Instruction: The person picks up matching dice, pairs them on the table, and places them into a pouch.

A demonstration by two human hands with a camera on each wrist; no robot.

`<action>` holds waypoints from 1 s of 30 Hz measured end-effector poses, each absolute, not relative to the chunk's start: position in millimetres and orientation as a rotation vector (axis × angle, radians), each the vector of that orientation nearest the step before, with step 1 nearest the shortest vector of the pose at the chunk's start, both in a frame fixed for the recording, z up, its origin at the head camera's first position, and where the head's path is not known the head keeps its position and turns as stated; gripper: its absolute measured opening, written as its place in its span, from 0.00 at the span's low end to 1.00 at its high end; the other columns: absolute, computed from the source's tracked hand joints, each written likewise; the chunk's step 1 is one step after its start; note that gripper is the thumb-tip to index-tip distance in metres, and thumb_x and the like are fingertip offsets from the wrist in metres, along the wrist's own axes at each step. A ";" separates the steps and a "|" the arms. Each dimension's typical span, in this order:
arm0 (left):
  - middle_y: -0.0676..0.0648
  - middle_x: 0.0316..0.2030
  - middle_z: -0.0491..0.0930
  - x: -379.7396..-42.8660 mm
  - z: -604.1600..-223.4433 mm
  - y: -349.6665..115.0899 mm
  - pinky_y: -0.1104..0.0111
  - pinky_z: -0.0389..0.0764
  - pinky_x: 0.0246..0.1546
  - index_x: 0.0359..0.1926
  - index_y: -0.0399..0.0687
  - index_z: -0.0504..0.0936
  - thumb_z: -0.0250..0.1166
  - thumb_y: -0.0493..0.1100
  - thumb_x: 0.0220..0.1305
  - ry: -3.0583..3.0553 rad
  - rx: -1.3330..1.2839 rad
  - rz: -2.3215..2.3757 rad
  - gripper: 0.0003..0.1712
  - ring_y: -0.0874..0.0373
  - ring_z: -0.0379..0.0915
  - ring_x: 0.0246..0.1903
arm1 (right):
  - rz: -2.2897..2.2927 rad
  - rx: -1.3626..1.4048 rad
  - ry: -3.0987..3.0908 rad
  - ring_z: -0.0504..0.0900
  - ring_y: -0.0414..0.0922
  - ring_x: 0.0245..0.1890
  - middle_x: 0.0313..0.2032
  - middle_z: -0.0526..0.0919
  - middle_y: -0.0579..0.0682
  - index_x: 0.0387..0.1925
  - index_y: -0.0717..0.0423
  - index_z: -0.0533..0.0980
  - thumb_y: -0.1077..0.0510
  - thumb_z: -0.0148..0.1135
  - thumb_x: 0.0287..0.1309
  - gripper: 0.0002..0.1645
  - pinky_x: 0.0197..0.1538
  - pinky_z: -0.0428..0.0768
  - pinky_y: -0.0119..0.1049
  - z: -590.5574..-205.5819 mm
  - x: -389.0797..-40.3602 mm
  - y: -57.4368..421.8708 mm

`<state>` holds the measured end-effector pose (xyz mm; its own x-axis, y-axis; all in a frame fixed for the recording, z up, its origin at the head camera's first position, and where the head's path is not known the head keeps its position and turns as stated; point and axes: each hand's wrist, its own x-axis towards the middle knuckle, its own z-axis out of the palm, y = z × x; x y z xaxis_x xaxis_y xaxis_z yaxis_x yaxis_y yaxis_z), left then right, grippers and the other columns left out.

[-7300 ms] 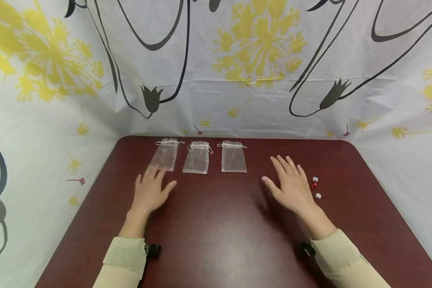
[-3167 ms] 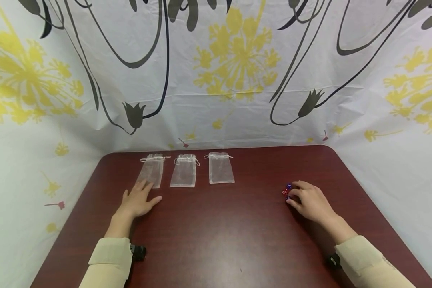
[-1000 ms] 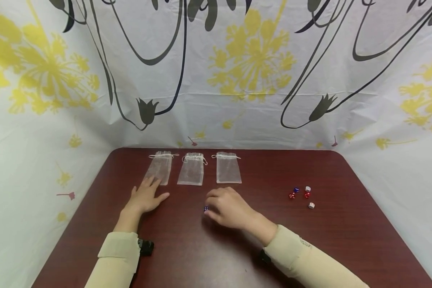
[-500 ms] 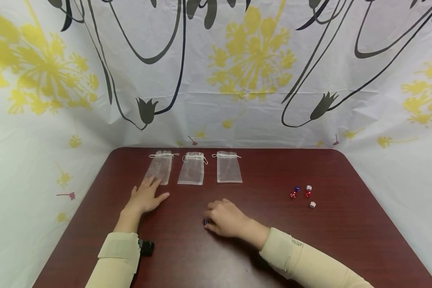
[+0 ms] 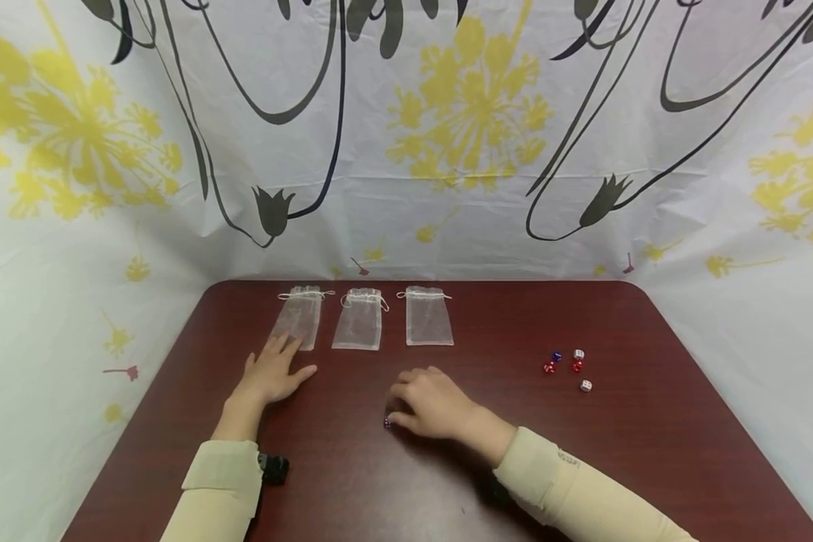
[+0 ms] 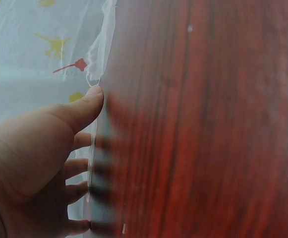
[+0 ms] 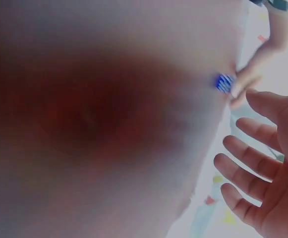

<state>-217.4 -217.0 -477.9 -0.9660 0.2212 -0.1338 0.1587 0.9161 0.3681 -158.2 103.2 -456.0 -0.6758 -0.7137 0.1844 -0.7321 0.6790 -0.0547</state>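
Observation:
My right hand (image 5: pixel 430 404) is over the middle of the table. A blue die (image 5: pixel 388 423) sits on the wood at its thumb tip. In the right wrist view that die (image 7: pixel 225 83) appears just beyond the thumb, and the fingers (image 7: pixel 248 171) are spread loosely with nothing between them. My left hand (image 5: pixel 271 373) lies flat at the left, its fingertips over the lower edge of the leftmost sheer drawstring bag (image 5: pixel 301 318). In the left wrist view its thumb (image 6: pixel 86 110) and fingers are extended.
Two more sheer bags, the middle one (image 5: pixel 359 324) and the right one (image 5: pixel 429 320), lie along the back. At the right lie another blue die (image 5: pixel 557 356), two red dice (image 5: pixel 549 368) and two white dice (image 5: pixel 586 385). A patterned cloth (image 5: pixel 406 150) hangs behind the table.
My right hand has carried a blue die leftward from the group at the right to the table's middle, and its fingers have now loosened from it. The left hand stays by the leftmost bag.

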 end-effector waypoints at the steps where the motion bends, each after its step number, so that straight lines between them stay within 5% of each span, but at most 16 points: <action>1: 0.30 0.77 0.48 -216.9 -477.8 -216.6 0.29 0.43 0.68 0.77 0.40 0.57 0.57 0.62 0.73 2.904 0.288 0.541 0.45 0.32 0.38 0.76 | 0.201 1.173 -2.733 0.82 0.44 0.39 0.37 0.82 0.44 0.41 0.48 0.84 0.40 0.69 0.60 0.18 0.41 0.79 0.43 -452.9 -159.7 105.1; 9: 0.30 0.77 0.48 -214.1 -480.3 -214.1 0.29 0.43 0.68 0.77 0.39 0.58 0.59 0.60 0.73 2.899 0.294 0.557 0.44 0.32 0.39 0.76 | 0.306 1.035 -2.693 0.84 0.51 0.51 0.48 0.86 0.52 0.51 0.52 0.84 0.43 0.69 0.62 0.23 0.52 0.81 0.51 -428.9 -175.7 127.1; 30: 0.29 0.76 0.49 -213.7 -477.0 -216.7 0.29 0.44 0.67 0.76 0.38 0.59 0.58 0.59 0.73 2.918 0.314 0.552 0.43 0.31 0.40 0.75 | 0.407 0.851 -2.625 0.85 0.52 0.46 0.45 0.86 0.53 0.48 0.56 0.85 0.49 0.72 0.60 0.19 0.48 0.81 0.53 -401.2 -199.1 195.5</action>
